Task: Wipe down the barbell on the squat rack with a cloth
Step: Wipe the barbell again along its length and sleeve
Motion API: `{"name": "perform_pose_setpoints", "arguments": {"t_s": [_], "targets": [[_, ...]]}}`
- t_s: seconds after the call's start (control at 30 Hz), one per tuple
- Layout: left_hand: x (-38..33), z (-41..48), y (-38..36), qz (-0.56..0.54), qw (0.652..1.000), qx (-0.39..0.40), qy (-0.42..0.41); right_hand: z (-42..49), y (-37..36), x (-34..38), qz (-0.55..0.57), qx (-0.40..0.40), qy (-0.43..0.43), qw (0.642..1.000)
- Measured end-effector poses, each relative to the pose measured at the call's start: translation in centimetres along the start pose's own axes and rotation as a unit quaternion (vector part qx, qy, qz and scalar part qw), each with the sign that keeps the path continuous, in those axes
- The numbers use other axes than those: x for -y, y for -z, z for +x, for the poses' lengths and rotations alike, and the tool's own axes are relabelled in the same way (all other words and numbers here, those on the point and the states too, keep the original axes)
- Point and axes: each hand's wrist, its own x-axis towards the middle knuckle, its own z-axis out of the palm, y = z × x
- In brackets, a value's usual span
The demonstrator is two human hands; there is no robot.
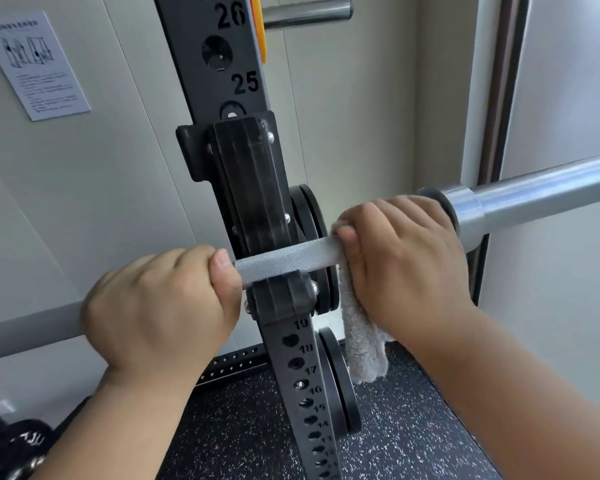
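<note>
Now mid-wipe at the squat rack (pixel 243 81). Grips the barbell (pixel 284 259) bare with the left hand (pixel 156 306), fingers curled over the top and thumb tip pressed on the knurling, with the black J-hook (pixel 281 299) just right of that thumb. Clamps the grey cloth (pixel 364 344) round the same bar with the right hand (pixel 402 261), on the far side of the hook from the left hand and hard up against the collar of the chrome sleeve (pixel 534 199). Leaves a long tail of cloth hanging below the right palm, close to the black weight plates (pixel 312 216) stored behind the upright.

Risks, as judged from here. Could snag that loose tail on the hook bolt or the plates if slid toward the left hand, dragging the cloth out of the grasp. Could pinch the right knuckles against the hook if pushed too far inward, given so little bare knurling between the two hands. Could roll the bar toward the hook's low front lip if pulled rather than wiped, with only the left hand to steady. Could also miss the strip seated in the hook itself, out of the cloth's reach unless lifted or turned.
</note>
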Motion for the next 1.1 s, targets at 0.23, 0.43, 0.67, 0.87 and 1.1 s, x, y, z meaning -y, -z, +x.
{"name": "perform_pose_setpoints", "arguments": {"t_s": [0.23,0.43,0.67,0.87,1.1], "targets": [[0.7,-0.4,-0.1,0.007,1.0,-0.016,-0.023,3.3,0.6,1.1,-0.101,0.121,0.017,0.987],[0.4,0.7,1.6,0.006,0.989,0.145,0.032,2.6,-0.3,1.4,-0.057,0.021,-0.006,0.998],[2.0,4.7,2.1,-0.015,0.905,0.416,0.088,0.0,-1.1,0.4,-0.043,-0.029,0.047,0.998],[1.2,2.1,1.7,0.05,0.971,0.223,0.075,5.6,2.5,1.4,-0.084,0.218,0.067,0.97],[1.0,0.7,1.9,0.006,0.983,0.182,0.031,2.3,0.7,0.7,-0.078,0.095,0.009,0.992]]}}
